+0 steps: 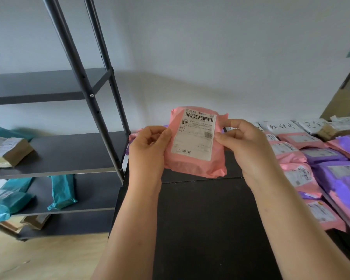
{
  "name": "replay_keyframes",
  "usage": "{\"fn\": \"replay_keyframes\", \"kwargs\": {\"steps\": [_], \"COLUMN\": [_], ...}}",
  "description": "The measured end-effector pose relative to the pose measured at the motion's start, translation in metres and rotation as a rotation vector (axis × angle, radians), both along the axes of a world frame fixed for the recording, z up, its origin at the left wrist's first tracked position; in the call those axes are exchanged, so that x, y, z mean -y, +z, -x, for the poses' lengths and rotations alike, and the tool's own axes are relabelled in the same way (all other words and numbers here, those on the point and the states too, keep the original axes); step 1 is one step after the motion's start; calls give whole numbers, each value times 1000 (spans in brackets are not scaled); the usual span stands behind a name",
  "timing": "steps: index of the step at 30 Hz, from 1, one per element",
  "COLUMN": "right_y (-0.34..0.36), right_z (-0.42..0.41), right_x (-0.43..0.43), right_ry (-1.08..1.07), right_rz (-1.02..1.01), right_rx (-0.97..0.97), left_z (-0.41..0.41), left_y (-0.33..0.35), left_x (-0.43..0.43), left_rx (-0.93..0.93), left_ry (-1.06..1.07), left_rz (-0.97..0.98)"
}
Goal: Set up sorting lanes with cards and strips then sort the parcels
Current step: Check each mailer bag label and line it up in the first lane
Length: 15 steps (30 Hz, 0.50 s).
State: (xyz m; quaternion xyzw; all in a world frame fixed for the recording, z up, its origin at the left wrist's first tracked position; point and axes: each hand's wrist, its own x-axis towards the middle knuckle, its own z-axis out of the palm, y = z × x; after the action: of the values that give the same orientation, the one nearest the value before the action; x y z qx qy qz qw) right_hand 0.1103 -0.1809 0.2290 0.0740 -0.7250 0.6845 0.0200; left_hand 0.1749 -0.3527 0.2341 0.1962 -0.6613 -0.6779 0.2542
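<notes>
Held parcel: a soft pink mailer (198,164) of crinkled plastic film, roughly rectangular, was held upright above the far part of the black table (200,219).
Front face: a white rectangular paper label (194,136) with a printed barcode covered most of it.
Left hand (148,150): fingers curled round the parcel's left edge.
Right hand (242,146): thumb and fingers pinched the right edge.
Sorted rows: glossy pink and purple mailers (291,150) lay overlapping on the right, behind them white cards (279,126) with handwritten characters.
Shelving: a dark metal rack (69,150) on the left carried teal bundles (63,191) and a cardboard box (14,152).
</notes>
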Motion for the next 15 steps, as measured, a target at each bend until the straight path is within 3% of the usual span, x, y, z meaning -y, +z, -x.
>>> {"fn": "replay_keyframes", "kwargs": {"steps": [10,15], "right_y": [-3,-6], "right_z": [-11,-6], "right_x": [-2,-13], "right_ry": [-147,-227], "right_rz": [-162,-349], "right_rx": [-181,-246], "left_z": [-1,-5], "left_y": [-12,-16], "left_x": [9,7], "left_rx": [-12,-1], "left_ry": [14,-60], "left_rz": [281,424]}}
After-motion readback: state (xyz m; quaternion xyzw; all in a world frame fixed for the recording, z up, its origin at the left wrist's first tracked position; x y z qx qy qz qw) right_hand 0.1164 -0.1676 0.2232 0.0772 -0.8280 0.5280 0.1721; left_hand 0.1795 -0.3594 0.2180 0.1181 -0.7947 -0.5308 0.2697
